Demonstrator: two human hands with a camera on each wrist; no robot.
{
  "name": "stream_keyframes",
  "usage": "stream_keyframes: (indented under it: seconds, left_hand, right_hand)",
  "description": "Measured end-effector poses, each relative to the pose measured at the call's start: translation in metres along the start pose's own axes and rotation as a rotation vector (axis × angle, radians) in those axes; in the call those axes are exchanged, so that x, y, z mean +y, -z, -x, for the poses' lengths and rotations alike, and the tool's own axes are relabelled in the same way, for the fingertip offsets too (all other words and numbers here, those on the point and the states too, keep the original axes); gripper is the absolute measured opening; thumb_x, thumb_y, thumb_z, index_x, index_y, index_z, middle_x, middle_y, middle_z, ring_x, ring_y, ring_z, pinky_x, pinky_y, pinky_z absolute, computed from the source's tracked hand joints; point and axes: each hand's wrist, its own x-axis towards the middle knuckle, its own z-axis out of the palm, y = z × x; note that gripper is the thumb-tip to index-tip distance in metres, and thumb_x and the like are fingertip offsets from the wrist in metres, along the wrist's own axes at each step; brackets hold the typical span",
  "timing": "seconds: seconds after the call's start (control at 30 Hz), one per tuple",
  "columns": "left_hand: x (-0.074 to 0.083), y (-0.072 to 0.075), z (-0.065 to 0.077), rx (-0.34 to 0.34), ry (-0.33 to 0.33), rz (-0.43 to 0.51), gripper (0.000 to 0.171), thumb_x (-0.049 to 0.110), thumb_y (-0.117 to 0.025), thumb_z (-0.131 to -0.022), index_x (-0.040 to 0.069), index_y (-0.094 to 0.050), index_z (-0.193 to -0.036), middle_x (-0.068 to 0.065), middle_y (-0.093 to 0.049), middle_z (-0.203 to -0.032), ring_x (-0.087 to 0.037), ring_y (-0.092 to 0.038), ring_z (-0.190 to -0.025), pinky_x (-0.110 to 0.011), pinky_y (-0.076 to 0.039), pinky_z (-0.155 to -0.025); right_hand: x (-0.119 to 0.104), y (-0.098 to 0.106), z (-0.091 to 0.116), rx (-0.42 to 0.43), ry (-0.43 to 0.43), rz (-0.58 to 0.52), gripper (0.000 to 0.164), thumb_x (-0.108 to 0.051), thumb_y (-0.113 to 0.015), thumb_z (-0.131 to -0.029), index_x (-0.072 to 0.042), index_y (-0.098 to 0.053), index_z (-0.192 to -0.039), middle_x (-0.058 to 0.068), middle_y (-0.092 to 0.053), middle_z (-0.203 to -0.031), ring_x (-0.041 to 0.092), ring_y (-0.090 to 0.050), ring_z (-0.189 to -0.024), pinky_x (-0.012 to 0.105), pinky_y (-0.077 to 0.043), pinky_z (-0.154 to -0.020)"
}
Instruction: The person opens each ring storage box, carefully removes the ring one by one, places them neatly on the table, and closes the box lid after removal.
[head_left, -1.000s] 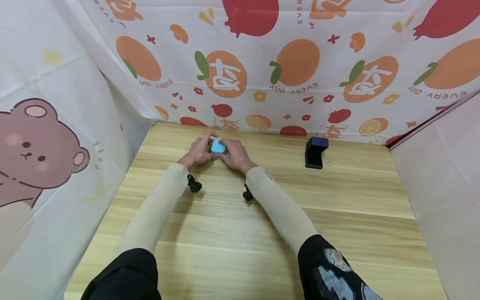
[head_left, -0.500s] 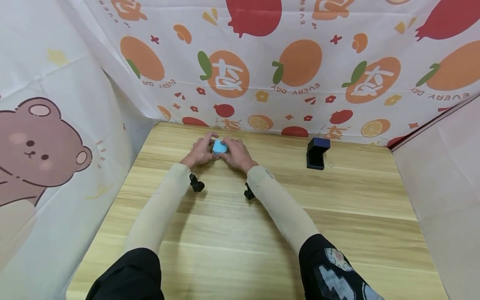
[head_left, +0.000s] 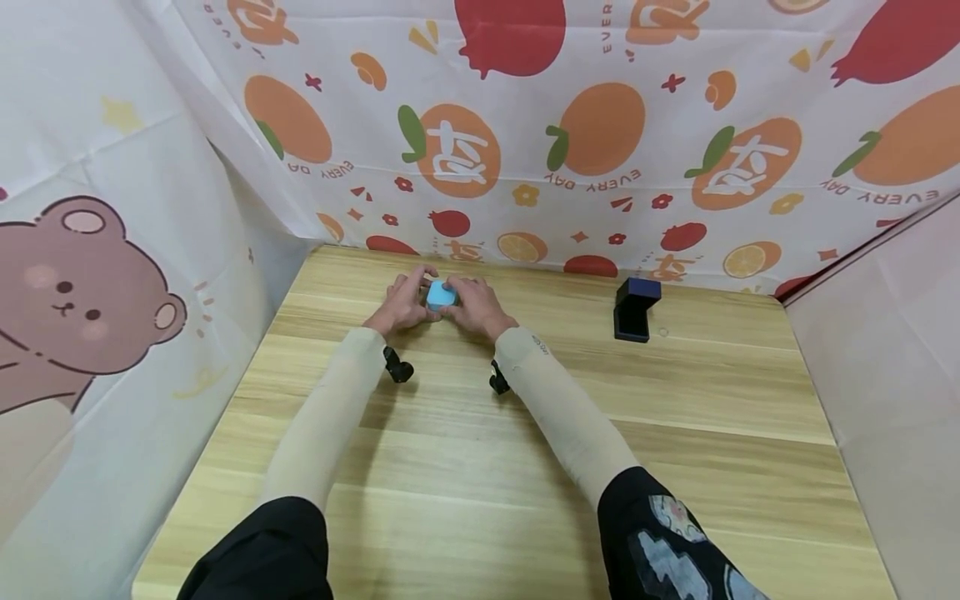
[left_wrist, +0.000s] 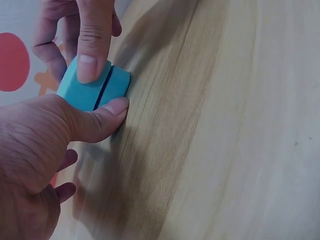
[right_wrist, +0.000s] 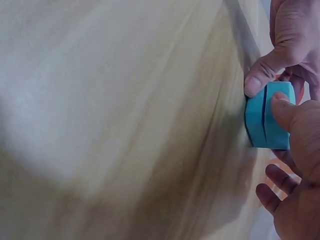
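Observation:
A small turquoise ring box (head_left: 441,295) stands on the wooden table near its back edge, with a dark seam between lid and base. My left hand (head_left: 407,302) grips the base from the left; its thumb (left_wrist: 112,112) presses low, below the seam. From the other side my right hand (head_left: 476,307) pinches the lid, its thumb (right_wrist: 283,107) lying on the upper part. In the right wrist view the ring box (right_wrist: 256,122) looks closed or nearly so, the seam a thin line. The far fingers of both hands are partly hidden behind it.
An open navy ring box (head_left: 636,310) stands at the back right of the table (head_left: 465,467), its lid upright. Just right of it lies a tiny thin ring (head_left: 663,332). A fruit-print cloth (head_left: 525,125) hangs behind the table, and a bear-print cloth (head_left: 97,300) hangs at the left.

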Motion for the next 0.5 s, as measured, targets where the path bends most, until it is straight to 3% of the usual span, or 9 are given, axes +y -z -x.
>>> stream_keyframes:
  seconds: [0.5]
  left_hand:
    - [-0.007,0.0015,-0.0049,-0.001,0.028,0.048,0.081,0.014,-0.088,-0.079,0.015,-0.036,-0.141,-0.02,-0.055,-0.147,-0.037,-0.038,-0.128,-0.056,-0.022,-0.112]
  right_hand:
    - [-0.0006,0.0083,-0.004,-0.06,-0.038,-0.072,0.038,-0.042,-0.059,-0.102,-0.023,-0.05,-0.133,-0.001,-0.058,-0.147,0.031,-0.04,-0.138,0.051,-0.032,-0.115]
